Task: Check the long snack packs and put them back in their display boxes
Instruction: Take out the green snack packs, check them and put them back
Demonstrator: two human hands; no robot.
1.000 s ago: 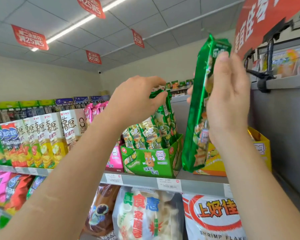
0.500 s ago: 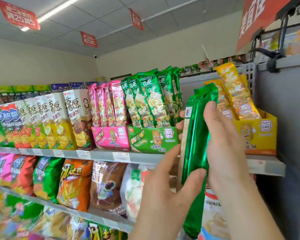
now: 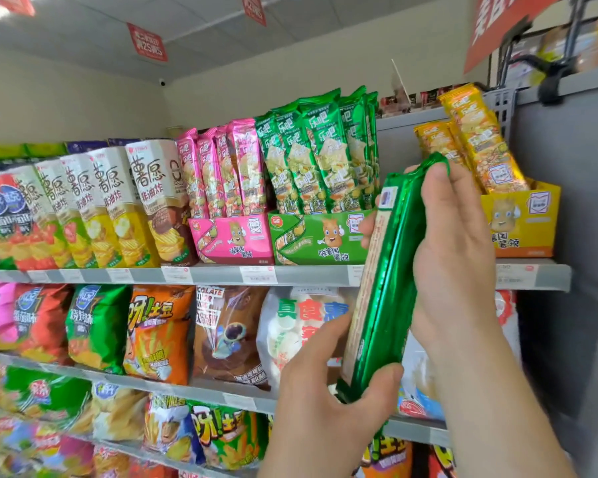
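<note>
On the upper shelf (image 3: 221,274) the pink display box (image 3: 231,240) stands just left of the green display box (image 3: 320,240), whose green packs (image 3: 320,150) stand upright in a tight row. Nearer and lower, the left hand (image 3: 328,401) pinches the bottom end of a long green snack pack (image 3: 387,281), thumb across the front. The pack is held in the air in front of the shelf, just right of the green box, its top leaning right and its printed back panel turned toward the person. The right hand (image 3: 453,257) grips the upper half, fingers curled round it from the right. Farther right sits the yellow display box (image 3: 522,219). This looks like the checking step. I'd keep both ends supported and squeeze lightly so nothing inside breaks, then read the print and seals. After that I'd stand it bottom first in the green box, not the yellow one.
</note>
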